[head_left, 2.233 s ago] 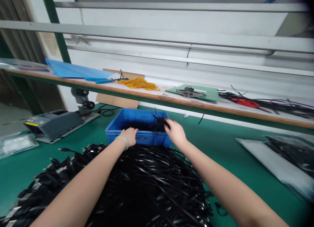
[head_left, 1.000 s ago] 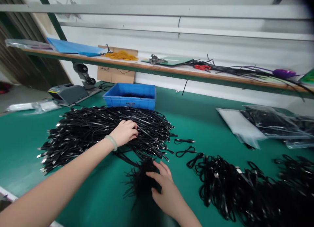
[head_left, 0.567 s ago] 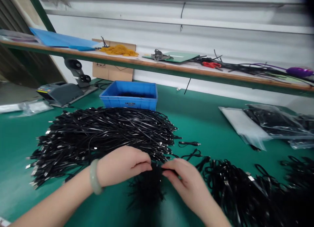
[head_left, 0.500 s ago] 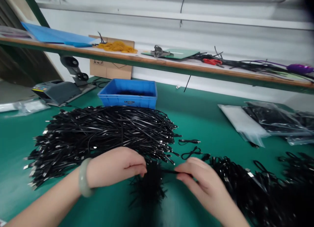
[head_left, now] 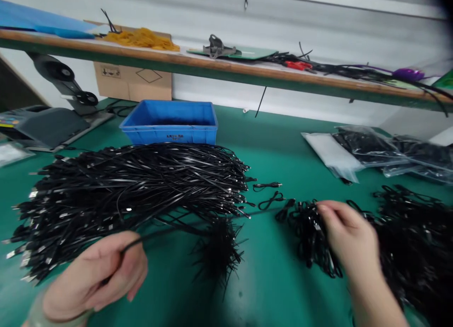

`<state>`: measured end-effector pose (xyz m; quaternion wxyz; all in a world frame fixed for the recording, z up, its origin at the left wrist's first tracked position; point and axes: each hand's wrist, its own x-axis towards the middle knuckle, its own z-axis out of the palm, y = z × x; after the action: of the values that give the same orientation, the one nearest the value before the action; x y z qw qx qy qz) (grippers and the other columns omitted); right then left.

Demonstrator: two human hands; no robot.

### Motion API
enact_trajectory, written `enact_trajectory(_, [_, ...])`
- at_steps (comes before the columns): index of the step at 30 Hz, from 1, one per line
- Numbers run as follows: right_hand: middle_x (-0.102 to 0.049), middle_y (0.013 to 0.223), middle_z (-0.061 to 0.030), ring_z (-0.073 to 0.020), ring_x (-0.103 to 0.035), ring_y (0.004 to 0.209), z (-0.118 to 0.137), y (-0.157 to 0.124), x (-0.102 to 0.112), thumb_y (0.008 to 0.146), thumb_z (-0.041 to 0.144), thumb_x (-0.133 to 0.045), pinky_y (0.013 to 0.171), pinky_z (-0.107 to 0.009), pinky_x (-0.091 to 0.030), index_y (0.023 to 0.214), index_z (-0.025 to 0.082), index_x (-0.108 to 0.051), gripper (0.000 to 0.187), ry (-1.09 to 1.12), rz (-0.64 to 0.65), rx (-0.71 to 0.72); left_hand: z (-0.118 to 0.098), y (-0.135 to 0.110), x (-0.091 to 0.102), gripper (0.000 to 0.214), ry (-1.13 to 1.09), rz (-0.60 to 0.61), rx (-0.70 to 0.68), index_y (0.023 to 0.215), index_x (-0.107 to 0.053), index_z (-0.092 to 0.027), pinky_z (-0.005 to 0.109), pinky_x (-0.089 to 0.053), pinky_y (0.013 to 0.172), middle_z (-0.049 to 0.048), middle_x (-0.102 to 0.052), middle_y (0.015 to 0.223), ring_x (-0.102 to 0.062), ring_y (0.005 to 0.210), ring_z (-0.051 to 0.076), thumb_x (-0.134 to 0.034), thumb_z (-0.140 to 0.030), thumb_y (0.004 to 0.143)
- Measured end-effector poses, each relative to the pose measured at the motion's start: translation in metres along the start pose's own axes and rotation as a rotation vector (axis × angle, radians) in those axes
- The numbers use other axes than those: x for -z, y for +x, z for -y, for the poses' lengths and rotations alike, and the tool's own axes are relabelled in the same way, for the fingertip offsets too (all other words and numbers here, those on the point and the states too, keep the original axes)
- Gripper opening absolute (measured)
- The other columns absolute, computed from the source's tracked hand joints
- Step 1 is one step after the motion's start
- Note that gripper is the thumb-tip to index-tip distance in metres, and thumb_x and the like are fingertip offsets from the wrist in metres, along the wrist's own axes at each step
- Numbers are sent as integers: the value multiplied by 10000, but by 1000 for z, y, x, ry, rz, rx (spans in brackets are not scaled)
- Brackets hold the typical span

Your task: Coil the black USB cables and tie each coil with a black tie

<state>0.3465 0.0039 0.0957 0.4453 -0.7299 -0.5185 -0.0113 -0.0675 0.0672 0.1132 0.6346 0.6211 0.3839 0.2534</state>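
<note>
My left hand (head_left: pixel 99 280) is closed around a thin black cable (head_left: pixel 155 233) that runs from it up towards the big heap of black cables (head_left: pixel 130 185) on the green table. My right hand (head_left: pixel 348 239) is out to the right with fingers pinched together, touching a mound of coiled black cables (head_left: pixel 311 232); what it pinches is too blurred to name. Between the hands a bristly bunch of black ties (head_left: pixel 217 251) lies on the table.
A blue bin (head_left: pixel 170 121) stands behind the heap. A grey tape dispenser (head_left: pixel 42 124) sits at the left. Plastic bags of cables (head_left: pixel 385 150) lie at the right. The shelf (head_left: pixel 226 70) carries yellow rubber bands, a cardboard box, tools and wires.
Both hands left the blue bin, the right set the tie bunch on the table. They then parted: left drew back left gripping a cable, right moved right to the coiled cables.
</note>
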Motion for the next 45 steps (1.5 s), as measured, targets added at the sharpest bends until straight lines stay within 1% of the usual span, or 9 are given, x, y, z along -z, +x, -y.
enact_trajectory(6, [-662, 760, -13, -160, -619, 713, 74, -70, -57, 809, 162, -524, 644, -258, -487, 818, 252, -693, 192, 200, 948, 96, 11, 34, -70, 169, 210, -213, -22, 844, -631, -251, 354, -382, 921, 23, -689, 981, -580, 953, 210, -489, -340, 822])
enact_trajectory(10, [-657, 800, -10, -150, -603, 772, 103, -65, -51, 802, 172, -541, 702, -254, -474, 861, 248, -695, 182, 398, 965, -18, 20, 37, -86, 247, 274, 146, 71, 792, -645, -233, 314, -417, 801, 1, -646, 701, -569, 736, 168, -435, -348, 854])
enact_trajectory(13, [-648, 795, -9, -139, -582, 742, 100, -53, -52, 785, 216, -566, 685, -252, -458, 861, 224, -690, 145, 532, 1003, -156, 29, 27, -82, 319, -116, 375, 207, 799, -614, -188, 256, -433, 593, -78, -428, 447, -365, 415, 83, -469, -471, 822])
enact_trajectory(20, [-374, 404, 89, -29, -274, 330, 82, -71, -71, 797, 444, -558, 331, -150, -199, 829, 134, -670, 331, 872, 1439, -592, 43, 23, -82, 344, -690, 378, 228, 744, -583, -150, 241, -469, 465, -111, -336, 378, -270, 332, 47, -645, -486, 694])
enact_trajectory(25, [-629, 718, -19, -88, -579, 591, 80, -74, -72, 641, 385, -740, 526, -181, -443, 761, 156, -706, 261, 1175, 1273, -631, 45, 34, -94, 373, -596, 38, 319, 571, -480, -156, 218, -444, 516, -49, -459, 481, -464, 466, 85, -600, -461, 749])
enact_trajectory(29, [-605, 1156, -78, -221, -513, 1119, 81, -73, -77, 537, 363, -810, 931, -350, -389, 744, 203, -718, 278, 1337, 1040, -617, 49, 33, -108, 292, -660, 99, 429, 714, -582, -138, 262, -467, 608, -25, -510, 615, -556, 617, 122, -632, -424, 738])
enact_trajectory(34, [-695, 752, -20, -152, -627, 702, 79, -81, -95, 523, 276, -814, 666, -270, -482, 652, 204, -686, 196, 1299, 946, -659, 63, 25, -129, 337, -893, 310, 520, 866, -617, -131, 328, -513, 597, -32, -471, 606, -547, 590, 124, -678, -418, 699])
enact_trajectory(39, [-695, 799, -33, -183, -624, 786, 68, -78, -101, 606, 262, -740, 762, -308, -462, 725, 193, -682, 150, 952, 868, -490, 62, 27, -138, 327, -807, 128, 524, 744, -603, -132, 285, -490, 644, 2, -560, 669, -535, 627, 109, -730, -415, 638])
enact_trajectory(45, [-628, 829, -44, -204, -555, 855, 31, -67, -91, 738, 178, -604, 807, -332, -406, 758, 202, -671, 74, 143, 798, 0, 56, 28, -126, 345, -722, -93, 513, 753, -509, -174, 302, -485, 676, 1, -618, 652, -588, 631, 138, -663, -472, 674])
